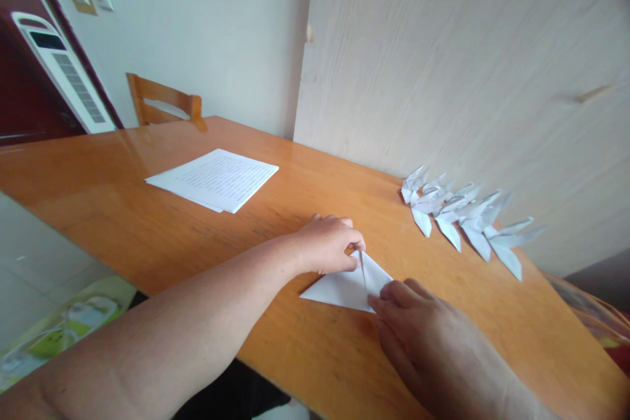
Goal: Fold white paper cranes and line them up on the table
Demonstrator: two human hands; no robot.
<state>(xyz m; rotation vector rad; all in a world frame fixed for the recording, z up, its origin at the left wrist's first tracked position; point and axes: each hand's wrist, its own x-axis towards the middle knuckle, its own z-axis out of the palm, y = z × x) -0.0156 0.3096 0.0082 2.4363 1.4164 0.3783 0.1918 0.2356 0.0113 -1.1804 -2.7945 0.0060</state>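
A white sheet of paper [339,290], folded into a triangle with a crease or edge down its middle, lies on the wooden table in front of me. My left hand [331,244] pinches it near the top corner, thumb and forefinger almost together. At the lower right, my right hand [418,315] grips the paper's edge, its fingertips pressed on the fold. Part of the paper's right side is hidden beneath the right hand's fingers.
Several folded white paper figures [465,216] stand in a row by the wall at the right. A stack of printed sheets [216,178] lies on the table [162,249] to the left. Behind the table's far end is a wooden chair [165,98].
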